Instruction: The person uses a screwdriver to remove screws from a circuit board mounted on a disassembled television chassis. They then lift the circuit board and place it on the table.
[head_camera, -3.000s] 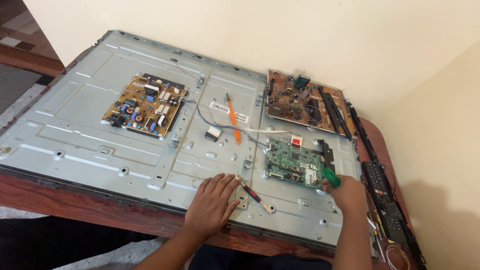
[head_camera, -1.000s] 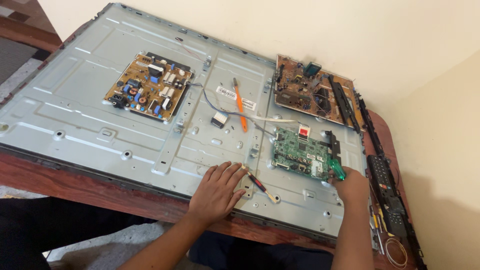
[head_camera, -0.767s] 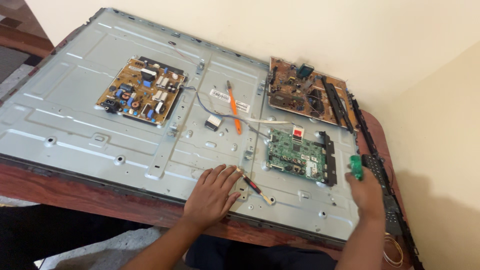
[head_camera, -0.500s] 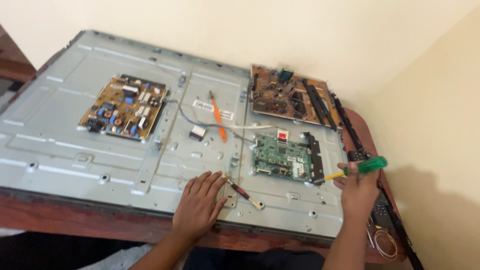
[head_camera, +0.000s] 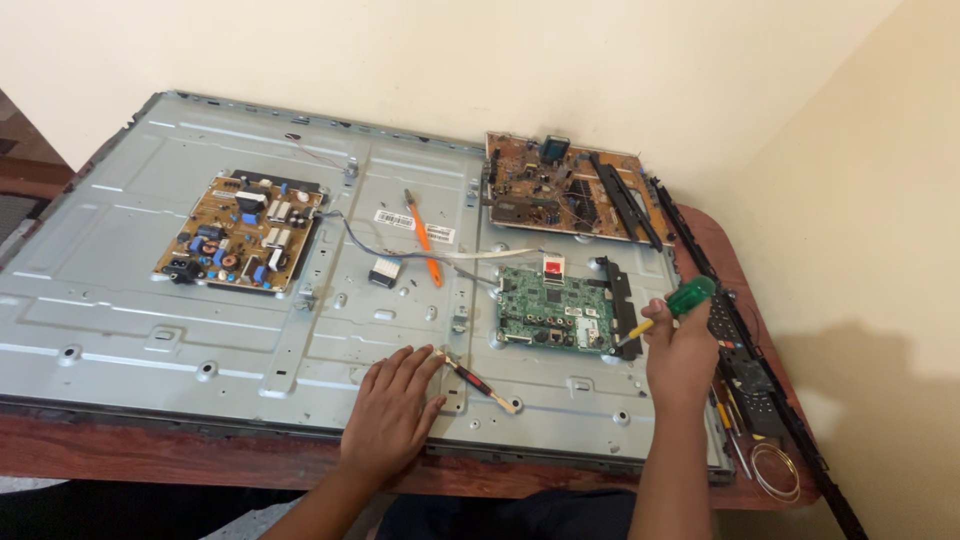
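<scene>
Gripping a green-handled screwdriver (head_camera: 668, 311), the right hand (head_camera: 683, 352) hides most of the handle; its yellow shaft points left toward the green circuit board (head_camera: 553, 309) on the metal panel (head_camera: 120, 310). The left hand (head_camera: 392, 410) lies flat, fingers spread, beside a small red-and-black tool (head_camera: 478, 378). Forearms are cut off by the near frame edge.

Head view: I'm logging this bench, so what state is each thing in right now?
Metal back panel: flat on the table, cover off.
Green circuit board: mounted on the panel.
Yellow-brown circuit board: mounted, wired.
Brown circuit board: lying at the panel's far edge.
Green-handled screwdriver: gripped in right hand, tip at the green board.
Left hand: flat on the panel.
</scene>
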